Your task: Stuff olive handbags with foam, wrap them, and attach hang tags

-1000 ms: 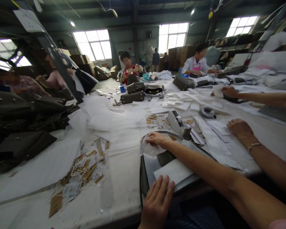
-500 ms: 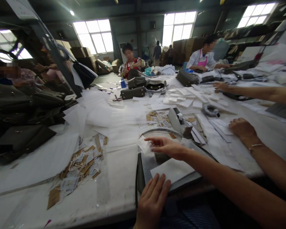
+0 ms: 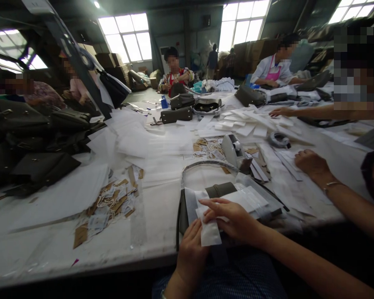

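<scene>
At the table's front edge lies an olive-grey handbag point(image 3: 222, 189), with a wrapped handle point(image 3: 205, 164) arching behind it and thin translucent sheeting over its front. My left hand point(image 3: 191, 249) is closed at the left side of a small white sheet point(image 3: 211, 234), its fingertips against the edge. From the right, my right hand point(image 3: 237, 218) pinches the upper part of that sheet, the index finger stretched across it. Beneath and beside my right hand, a larger folded white sheet point(image 3: 251, 199) rests on the bag.
A tape dispenser point(image 3: 233, 151) stands behind the bag, near a tape roll point(image 3: 279, 140). Tags with strings point(image 3: 112, 203) lie to the left, below stacked white sheets point(image 3: 71, 199). Dark bags point(image 3: 43, 170) pile up far left. A co-worker's hands point(image 3: 313, 164) reach in from the right.
My right hand has drawn back towards me and down, bringing the small white sheet to my left hand. My left hand has shifted from the larger sheet onto the small one.
</scene>
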### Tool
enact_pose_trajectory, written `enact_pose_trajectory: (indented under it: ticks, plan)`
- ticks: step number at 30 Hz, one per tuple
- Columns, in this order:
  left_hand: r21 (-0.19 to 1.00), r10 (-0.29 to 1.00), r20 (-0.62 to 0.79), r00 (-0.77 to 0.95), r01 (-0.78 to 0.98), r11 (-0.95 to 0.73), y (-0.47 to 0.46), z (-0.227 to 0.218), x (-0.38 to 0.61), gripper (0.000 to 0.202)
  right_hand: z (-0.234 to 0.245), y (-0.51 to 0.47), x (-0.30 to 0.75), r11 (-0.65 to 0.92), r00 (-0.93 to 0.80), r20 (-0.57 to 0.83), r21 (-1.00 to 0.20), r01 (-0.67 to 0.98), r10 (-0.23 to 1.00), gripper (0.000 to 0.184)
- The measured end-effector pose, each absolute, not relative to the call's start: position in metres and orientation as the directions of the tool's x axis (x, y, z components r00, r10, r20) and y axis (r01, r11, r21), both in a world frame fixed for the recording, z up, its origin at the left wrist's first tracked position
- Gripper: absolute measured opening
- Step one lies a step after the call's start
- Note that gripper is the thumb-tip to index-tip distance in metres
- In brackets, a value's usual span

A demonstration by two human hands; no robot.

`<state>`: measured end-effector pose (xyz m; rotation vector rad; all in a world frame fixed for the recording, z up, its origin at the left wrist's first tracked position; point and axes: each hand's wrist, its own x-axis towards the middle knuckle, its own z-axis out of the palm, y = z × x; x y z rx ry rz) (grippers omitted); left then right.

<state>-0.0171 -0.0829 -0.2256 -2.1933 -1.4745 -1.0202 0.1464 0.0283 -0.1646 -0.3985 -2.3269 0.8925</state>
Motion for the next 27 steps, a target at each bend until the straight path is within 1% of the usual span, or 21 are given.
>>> enact_pose_trajectory:
  ticks: [1,3,7,9,12,15,18,21,23,27]
  plan:
    - [0.135,0.675,0.705,0.218,0.893,-0.429,-0.083,-0.226,-0.017,0.029,-0.169,0.025,0.148,0.773,-0.769,0.469,-0.632,0.051,0.435,0.068]
    - [0.133,0.68,0.697,0.229,0.89,-0.436,-0.083,-0.227,-0.018,0.029,-0.174,0.018,0.154,0.811,-0.756,0.509,-0.584,0.048,0.411,0.058]
    - [0.158,0.704,0.674,0.226,0.886,-0.436,-0.085,-0.229,-0.019,0.028,-0.179,0.008,0.167,0.813,-0.74,0.548,-0.582,-0.003,0.39,0.032]
    - [0.168,0.716,0.659,0.23,0.883,-0.438,-0.085,-0.23,-0.019,0.029,-0.18,0.004,0.172,0.81,-0.733,0.558,-0.586,-0.017,0.389,0.026]
    - [0.19,0.727,0.647,0.227,0.876,-0.443,-0.085,-0.231,-0.019,0.031,-0.18,0.0,0.177,0.807,-0.713,0.577,-0.589,-0.027,0.398,0.026]
    - [0.248,0.746,0.64,0.184,0.869,-0.427,-0.086,-0.232,-0.02,0.032,-0.181,-0.002,0.179,0.822,-0.714,0.589,-0.569,-0.034,0.378,0.027]
    - [0.315,0.766,0.632,0.119,0.863,-0.395,-0.087,-0.234,-0.021,0.04,-0.184,-0.003,0.181,0.852,-0.728,0.601,-0.522,-0.046,0.329,0.028]
    - [0.352,0.772,0.631,0.076,0.858,-0.373,-0.088,-0.234,-0.022,0.045,-0.19,-0.002,0.182,0.886,-0.741,0.615,-0.459,-0.057,0.27,0.03]
    - [0.349,0.766,0.639,0.078,0.857,-0.379,-0.088,-0.233,-0.022,0.047,-0.195,-0.003,0.183,0.906,-0.75,0.615,-0.42,-0.053,0.241,0.032]
    - [0.268,0.735,0.654,0.177,0.855,-0.444,-0.087,-0.229,-0.021,0.048,-0.194,-0.008,0.189,0.946,-0.776,0.607,-0.321,-0.043,0.17,0.03]
